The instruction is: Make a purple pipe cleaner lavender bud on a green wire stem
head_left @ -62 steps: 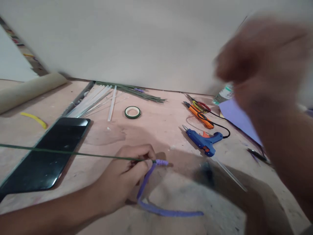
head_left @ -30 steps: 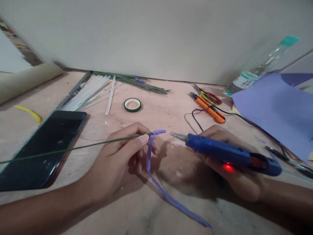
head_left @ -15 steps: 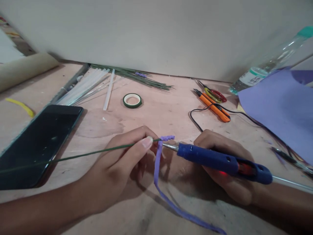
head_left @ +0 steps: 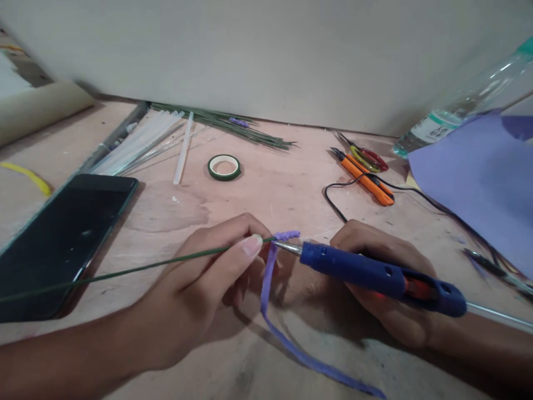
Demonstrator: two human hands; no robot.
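Note:
Between thumb and fingers, my left hand [head_left: 220, 261] pinches a thin green stem [head_left: 154, 268] that runs out to the left over the phone. Around the stem's right end is wound a purple strip [head_left: 268, 283]; its loose tail hangs down and trails to the lower right. My right hand [head_left: 383, 261] is closed around a blue glue gun [head_left: 353, 266], with a clear glue stick [head_left: 499, 318] in its back end. The gun's metal nozzle meets the strip just below the stem, beside my left fingertips. A red light glows at the gun's body.
A dark phone [head_left: 70, 239] lies at left. Behind are clear glue sticks [head_left: 137, 141], green stems [head_left: 250, 130] and a green tape roll [head_left: 224, 167]. At right are an orange cutter [head_left: 368, 180], scissors [head_left: 366, 158], a black cord [head_left: 428, 205], purple paper [head_left: 474, 166] and a bottle [head_left: 445, 122].
The glue gun's nozzle has shifted slightly left and up, onto the strip at the stem. Both hands keep their grips. The view has moved a little.

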